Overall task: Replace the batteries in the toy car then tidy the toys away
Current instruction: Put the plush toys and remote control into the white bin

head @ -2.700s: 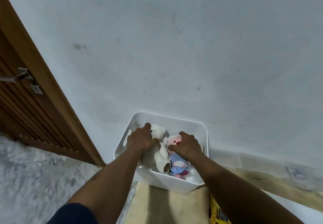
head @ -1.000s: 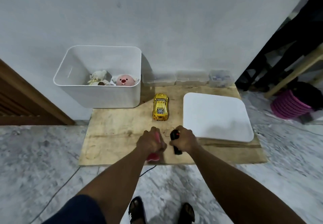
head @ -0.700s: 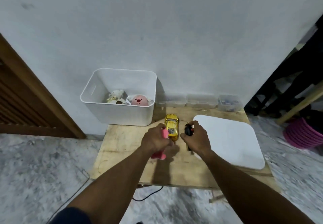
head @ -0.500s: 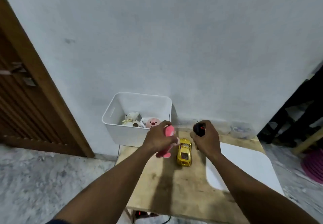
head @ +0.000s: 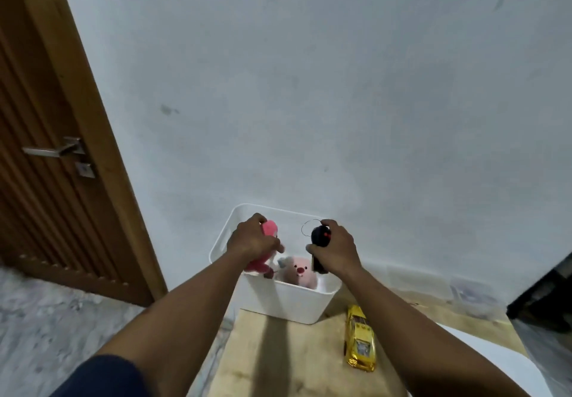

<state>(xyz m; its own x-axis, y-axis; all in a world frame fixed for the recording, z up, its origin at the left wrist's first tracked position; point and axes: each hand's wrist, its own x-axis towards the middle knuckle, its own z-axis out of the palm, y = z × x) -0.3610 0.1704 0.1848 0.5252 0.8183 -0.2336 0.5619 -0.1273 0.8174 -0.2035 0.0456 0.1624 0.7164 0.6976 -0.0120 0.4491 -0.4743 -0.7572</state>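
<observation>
Tidying was under way and not finished. The white bin (head: pixel 288 300) stood at the far left corner of the wooden board (head: pixel 278 350), against the wall, with a pale pink plush (head: pixel 298 271) lying inside it, face up.

Both hands were over the open bin. The left hand (head: pixel 252 240) was closed around a bright pink soft toy (head: pixel 268 230), whose lower end hung down inside the rim. The right hand (head: pixel 337 246) gripped a black remote control (head: pixel 320 237) upright, with a thin wire looping from its top. Neither item had been released, so in my judgement two deposits were imminent.

The yellow toy car (head: pixel 360 339) was outstanding. It sat on the board, just beside the near right corner of the bin, lengthwise from far edge to near edge, with neither hand touching it. It appeared upright on its wheels, with a glossy gold-yellow body, a pale windscreen and markings on the roof. Its underside was hidden, so I could not confirm whether the batteries had been replaced.

A white flat panel (head: pixel 495 362) lay along the board's right edge. It was possibly the bin's lid; if so, fitting it also remained. Small clear containers (head: pixel 470 296) stood along the far edge by the wall, their contents too blurred to identify.
</observation>
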